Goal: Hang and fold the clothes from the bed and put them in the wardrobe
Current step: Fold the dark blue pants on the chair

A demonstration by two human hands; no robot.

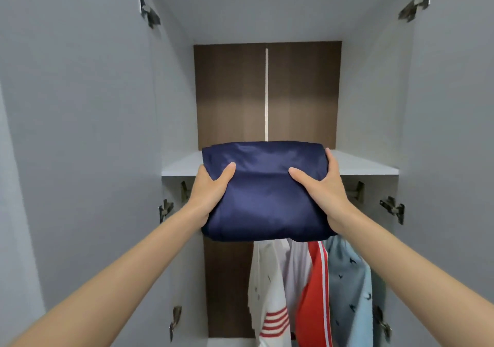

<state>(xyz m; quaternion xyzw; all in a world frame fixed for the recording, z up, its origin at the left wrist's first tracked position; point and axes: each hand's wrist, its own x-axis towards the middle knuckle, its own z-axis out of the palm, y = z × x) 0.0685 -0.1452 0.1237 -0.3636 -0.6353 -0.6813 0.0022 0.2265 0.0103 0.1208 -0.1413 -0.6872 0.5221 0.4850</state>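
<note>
A folded navy blue garment [264,194] is held up at the front edge of the wardrobe's upper shelf [358,163]. My left hand [211,186] grips its left side with the thumb on top. My right hand [324,186] grips its right side, thumb on top, fingers wrapped round the edge. The far end of the bundle reaches over the shelf; its near end hangs in front of the shelf edge. Whether it rests on the shelf I cannot tell.
Below the shelf hang a white shirt with red stripes [268,293], a red garment [315,293] and a light blue patterned shirt [350,288]. Both grey wardrobe doors [80,133] stand open at either side. The back panel [232,95] is dark brown.
</note>
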